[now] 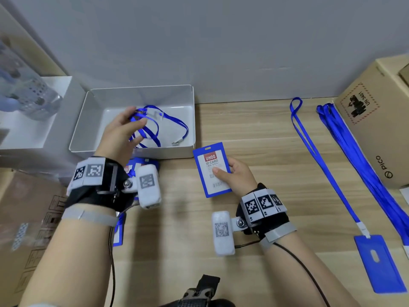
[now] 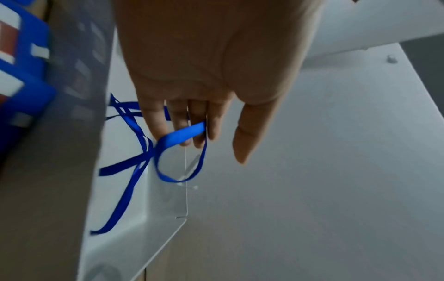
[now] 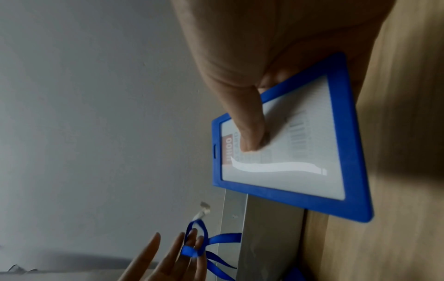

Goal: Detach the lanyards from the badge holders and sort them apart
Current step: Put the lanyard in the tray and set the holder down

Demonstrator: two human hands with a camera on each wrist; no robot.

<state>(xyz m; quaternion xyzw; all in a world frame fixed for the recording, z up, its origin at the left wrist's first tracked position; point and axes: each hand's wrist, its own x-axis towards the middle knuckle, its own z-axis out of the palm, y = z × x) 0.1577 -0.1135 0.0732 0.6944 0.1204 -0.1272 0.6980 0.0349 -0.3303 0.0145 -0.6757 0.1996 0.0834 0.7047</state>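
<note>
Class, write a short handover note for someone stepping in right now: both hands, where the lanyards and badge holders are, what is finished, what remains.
Left hand: fingers nearly straight over the white bin, a detached lanyard looped on them and trailing into the bin.
Right hand: holds a freed badge holder above the table.
Done: this pair is separated; more badge holders lie under the left wrist.
Left: put this holder with them, then detach the lanyard with a holder on it and check the lanyard bundle by the cardboard box.
</note>
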